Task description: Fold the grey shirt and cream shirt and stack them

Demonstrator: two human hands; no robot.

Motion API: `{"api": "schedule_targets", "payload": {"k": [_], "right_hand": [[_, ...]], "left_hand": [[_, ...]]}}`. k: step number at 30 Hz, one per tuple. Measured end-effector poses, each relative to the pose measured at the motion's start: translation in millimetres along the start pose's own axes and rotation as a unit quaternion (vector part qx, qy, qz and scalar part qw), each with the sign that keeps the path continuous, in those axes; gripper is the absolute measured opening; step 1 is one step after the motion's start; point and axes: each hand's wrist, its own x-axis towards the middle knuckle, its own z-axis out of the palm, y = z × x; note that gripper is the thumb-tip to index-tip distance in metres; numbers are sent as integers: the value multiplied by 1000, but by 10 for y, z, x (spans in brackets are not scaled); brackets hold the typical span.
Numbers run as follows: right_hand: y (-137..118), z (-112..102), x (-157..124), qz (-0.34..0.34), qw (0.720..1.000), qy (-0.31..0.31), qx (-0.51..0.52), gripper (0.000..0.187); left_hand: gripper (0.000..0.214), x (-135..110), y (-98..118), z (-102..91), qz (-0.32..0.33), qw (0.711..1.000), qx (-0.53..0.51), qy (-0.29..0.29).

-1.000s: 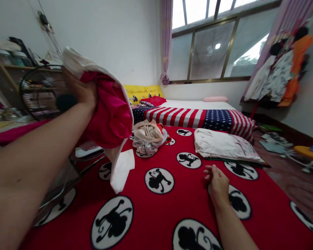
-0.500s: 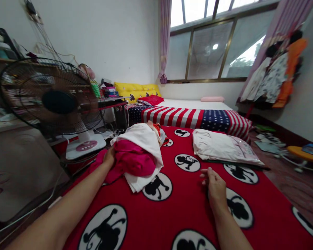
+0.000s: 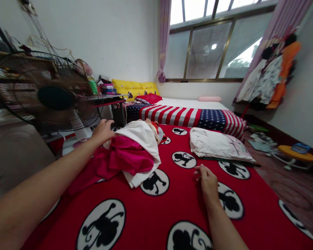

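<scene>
Crumpled clothes lie in a pile on a red cloth (image 3: 146,215) printed with black monkeys in white circles. A white garment (image 3: 144,133) is on top, and a bright pink garment (image 3: 130,156) bunches in front of it and trails to the left. My left hand (image 3: 103,131) is at the pile's left rear edge, its fingers stretched out and holding nothing; whether it touches the white garment I cannot tell. Right of the pile, my right hand (image 3: 208,178) hovers over the red cloth, empty, fingers loosely bent and apart. Beyond it lies a folded white garment (image 3: 216,144), partly in clear plastic.
A standing fan (image 3: 54,97) is close on the left, near my left arm. Behind is a bed with a striped, starred cover (image 3: 169,114) and yellow cushions (image 3: 135,88). Clothes (image 3: 271,76) hang at the right, above an orange-topped stool (image 3: 297,152).
My left hand has let go of the pink garment and moved up and left to the pile's rear edge. The pink garment now spreads further left. My right hand stays much the same.
</scene>
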Motion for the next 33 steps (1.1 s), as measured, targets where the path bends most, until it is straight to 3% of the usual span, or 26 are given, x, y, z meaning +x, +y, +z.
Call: {"api": "schedule_targets", "payload": {"k": [2,4,6,9,11,13,17,20,23,25,29,33], "right_hand": [[-9,4,-9,-3,1000,1,-4,57],[-28,2,-18,-4,1000,2,3,56],[-48,-4,-19,-9,1000,12,13,54],[-46,-12,-10,-18,998,49,30,52],[-16,-10,-8,-17,997,69,44,52],[19,0,-6,-12,997,73,34,51],[-36,43,149,-55,990,-1,-131,39],[-245,58,547,-170,933,-57,-312,30],[-492,27,1085,-243,804,-88,-536,43],[-607,-30,1384,-238,747,-132,-607,59],[-679,-268,1627,-206,686,-193,-671,66],[-805,-595,1566,-171,641,-187,-725,38]], "left_hand": [[39,36,289,99,32,999,-30,5],[35,-90,653,345,91,991,-94,-13],[33,-365,1004,696,132,977,-151,-67],[42,-883,1357,1252,115,961,-185,-169],[46,-1167,1459,1526,100,959,-143,-225],[45,-1340,1481,1676,103,958,-97,-250],[42,-1398,1423,1713,111,956,-86,-257],[40,-1359,1389,1692,99,956,-104,-257],[39,-1349,1382,1700,90,955,-122,-254],[37,-1351,1382,1711,83,955,-135,-252],[36,-1345,1378,1727,76,954,-156,-246],[34,-1341,1370,1738,79,955,-165,-233]]}}
